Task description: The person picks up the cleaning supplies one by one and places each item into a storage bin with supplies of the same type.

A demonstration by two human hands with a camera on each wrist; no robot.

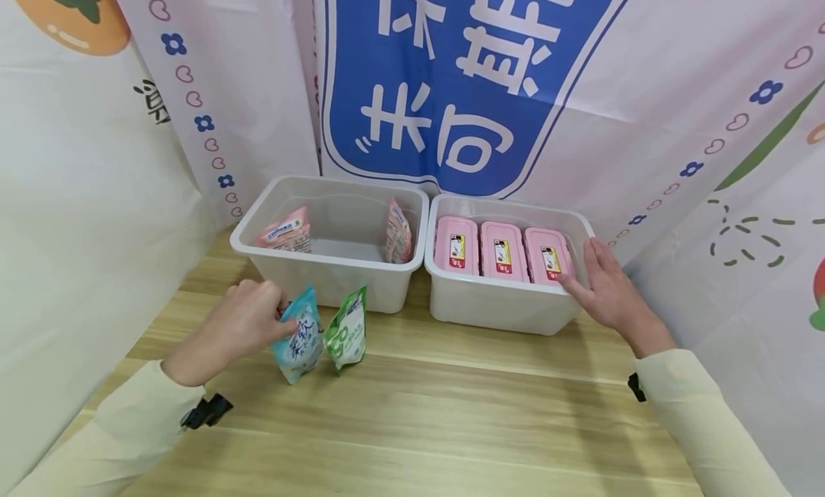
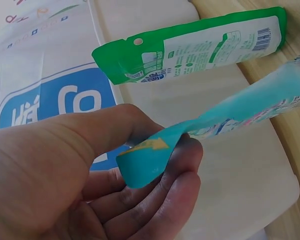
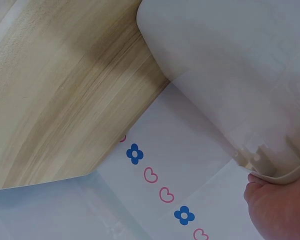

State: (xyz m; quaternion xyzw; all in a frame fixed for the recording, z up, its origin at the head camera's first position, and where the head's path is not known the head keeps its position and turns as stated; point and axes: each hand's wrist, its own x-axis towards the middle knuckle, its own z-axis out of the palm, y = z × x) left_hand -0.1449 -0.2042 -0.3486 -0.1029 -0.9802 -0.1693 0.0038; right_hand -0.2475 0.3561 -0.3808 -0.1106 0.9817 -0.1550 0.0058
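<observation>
My left hand (image 1: 248, 318) pinches the top corner of a light-blue pouch (image 1: 301, 343) between thumb and fingers, and the pouch stands upright over the wooden table. In the left wrist view the blue pouch (image 2: 240, 107) is seen edge-on, its top bent in the grip. Just right of it stands a green-and-white pouch (image 1: 348, 332), untouched. My right hand (image 1: 609, 289) rests at the right rim of the right-hand white bin (image 1: 496, 304), fingers extended, thumb toward its front corner. Only part of that hand (image 3: 280, 207) shows at the rim in the right wrist view.
The left-hand white bin (image 1: 335, 278) holds two pink pouches, one pouch (image 1: 286, 232) at its left and another pouch (image 1: 398, 233) at its right. Three pink boxes (image 1: 503, 250) stand in a row in the right-hand bin. A printed cloth (image 1: 258, 89) hangs behind both bins.
</observation>
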